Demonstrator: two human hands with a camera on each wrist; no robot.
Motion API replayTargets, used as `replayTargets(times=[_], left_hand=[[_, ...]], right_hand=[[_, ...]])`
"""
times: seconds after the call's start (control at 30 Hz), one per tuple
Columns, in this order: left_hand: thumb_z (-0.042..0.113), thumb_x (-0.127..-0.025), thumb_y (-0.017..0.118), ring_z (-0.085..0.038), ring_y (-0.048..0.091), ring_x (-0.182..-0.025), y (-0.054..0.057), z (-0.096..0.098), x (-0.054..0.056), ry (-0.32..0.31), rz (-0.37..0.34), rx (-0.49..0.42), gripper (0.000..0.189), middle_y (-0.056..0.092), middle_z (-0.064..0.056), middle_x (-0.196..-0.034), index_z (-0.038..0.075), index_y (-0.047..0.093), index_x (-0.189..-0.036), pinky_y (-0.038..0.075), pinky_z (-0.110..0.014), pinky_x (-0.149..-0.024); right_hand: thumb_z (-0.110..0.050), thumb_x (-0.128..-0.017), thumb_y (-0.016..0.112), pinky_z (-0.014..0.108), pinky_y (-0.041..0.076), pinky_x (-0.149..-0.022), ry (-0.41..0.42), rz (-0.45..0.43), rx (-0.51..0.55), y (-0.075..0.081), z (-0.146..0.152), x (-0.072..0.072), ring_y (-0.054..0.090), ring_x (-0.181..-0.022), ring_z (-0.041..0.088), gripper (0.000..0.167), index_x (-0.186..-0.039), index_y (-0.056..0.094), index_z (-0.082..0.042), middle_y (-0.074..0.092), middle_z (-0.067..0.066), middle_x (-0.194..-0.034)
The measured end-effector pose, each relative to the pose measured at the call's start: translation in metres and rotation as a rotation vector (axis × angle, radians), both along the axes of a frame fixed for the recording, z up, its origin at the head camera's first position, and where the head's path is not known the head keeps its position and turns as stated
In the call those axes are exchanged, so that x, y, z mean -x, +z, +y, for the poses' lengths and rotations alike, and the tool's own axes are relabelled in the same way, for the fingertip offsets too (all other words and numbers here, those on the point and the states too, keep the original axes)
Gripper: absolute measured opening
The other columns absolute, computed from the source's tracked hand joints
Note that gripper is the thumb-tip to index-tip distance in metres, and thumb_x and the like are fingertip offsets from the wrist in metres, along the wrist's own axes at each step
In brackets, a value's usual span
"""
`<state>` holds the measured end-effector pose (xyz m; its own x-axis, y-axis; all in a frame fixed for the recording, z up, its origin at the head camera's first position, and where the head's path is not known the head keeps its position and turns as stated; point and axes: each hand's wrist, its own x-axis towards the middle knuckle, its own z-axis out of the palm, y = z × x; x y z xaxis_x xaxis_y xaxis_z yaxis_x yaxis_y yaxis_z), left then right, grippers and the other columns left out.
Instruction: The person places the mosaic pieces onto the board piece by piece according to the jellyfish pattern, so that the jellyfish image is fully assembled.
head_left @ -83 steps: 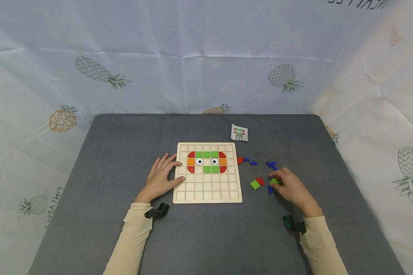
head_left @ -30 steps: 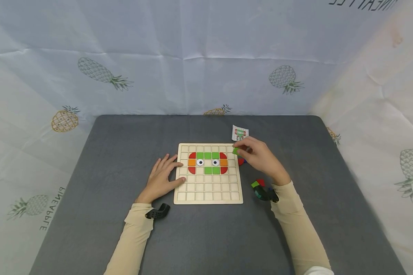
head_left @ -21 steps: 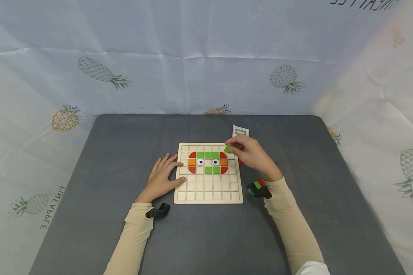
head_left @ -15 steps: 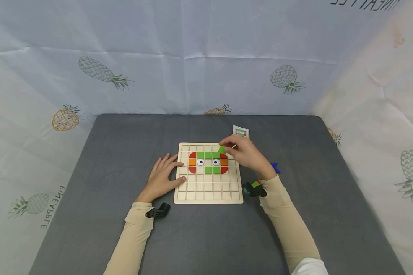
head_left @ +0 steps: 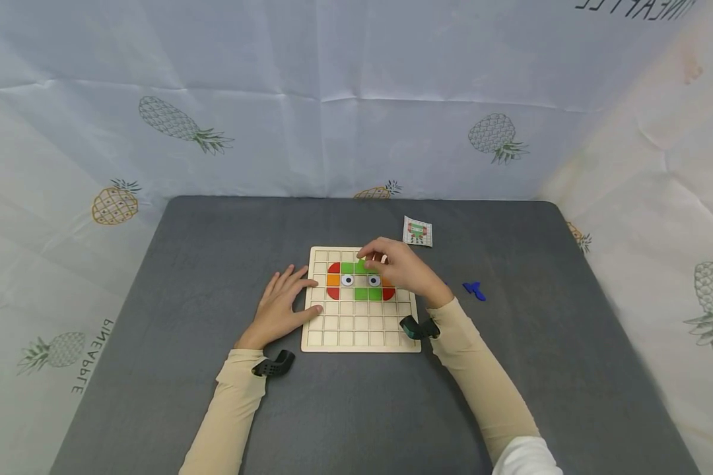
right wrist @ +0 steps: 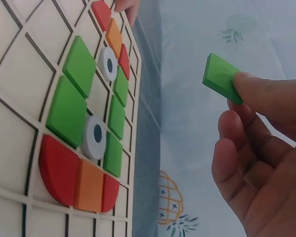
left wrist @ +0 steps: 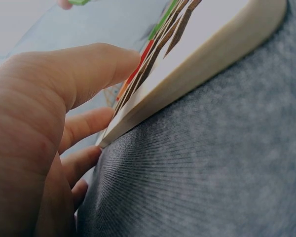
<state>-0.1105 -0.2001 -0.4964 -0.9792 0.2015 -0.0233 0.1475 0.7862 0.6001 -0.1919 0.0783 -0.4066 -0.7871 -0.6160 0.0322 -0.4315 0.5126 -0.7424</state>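
A pale wooden grid board (head_left: 346, 339) lies mid-table. Set in it are red curved tiles (right wrist: 59, 170), orange squares (right wrist: 89, 185), green squares (right wrist: 66, 111) and two white eye discs (right wrist: 94, 137). My right hand (head_left: 401, 267) is over the board's upper part, and in the right wrist view its thumb and finger pinch a loose green square tile (right wrist: 219, 74), held clear of the board. With fingers spread, my left hand (head_left: 276, 310) rests at the left edge, thumb and a fingertip on the board. Its thumb (left wrist: 98, 66) shows close up in the left wrist view.
A small picture card (head_left: 418, 231) lies beyond the board's upper right corner. Blue tiles (head_left: 475, 289) sit on the grey table (head_left: 214, 237) to the right. The right forearm hides the other loose pieces. A pineapple-print cloth hangs behind.
My right hand took the green tile from the loose pieces at right and carried it up and leftward over the board. My left hand stayed at the board's edge.
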Motion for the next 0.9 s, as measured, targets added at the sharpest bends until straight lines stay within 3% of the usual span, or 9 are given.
replayTargets(times=[0.43, 0.6, 0.9], left_hand=[[0.049, -0.089, 0.070, -0.032, 0.013, -0.159, 0.000, 0.000, 0.000, -0.002, 0.009, 0.008, 0.058, 0.034, -0.009, -0.165, 0.018, 0.061, -0.137, 0.000, -0.053, -0.131], [0.049, -0.089, 0.070, -0.031, 0.011, -0.160, -0.001, 0.000, 0.000, -0.005, 0.004, 0.009, 0.058, 0.033, -0.008, -0.166, 0.019, 0.060, -0.138, -0.001, -0.051, -0.131], [0.046, -0.088, 0.072, -0.033, 0.014, -0.159, -0.001, -0.001, 0.000, -0.011, 0.033, -0.007, 0.057, 0.036, -0.010, -0.164, 0.017, 0.061, -0.136, 0.001, -0.052, -0.131]], right_hand=[[-0.011, -0.101, 0.062, 0.029, 0.052, -0.079, 0.057, -0.048, -0.053, -0.018, -0.023, 0.001, 0.059, -0.092, 0.020, 0.021, -0.119, 0.071, -0.005, 0.069, 0.006, -0.109], [-0.011, -0.101, 0.061, 0.028, 0.050, -0.078, 0.055, -0.031, -0.111, -0.026, -0.030, 0.002, 0.057, -0.085, 0.017, 0.019, -0.116, 0.073, -0.008, 0.071, 0.005, -0.107], [-0.011, -0.100, 0.063, 0.030, 0.055, -0.081, 0.072, 0.009, -0.197, -0.037, -0.037, -0.002, 0.061, -0.086, 0.014, 0.016, -0.111, 0.076, -0.011, 0.074, 0.004, -0.107]])
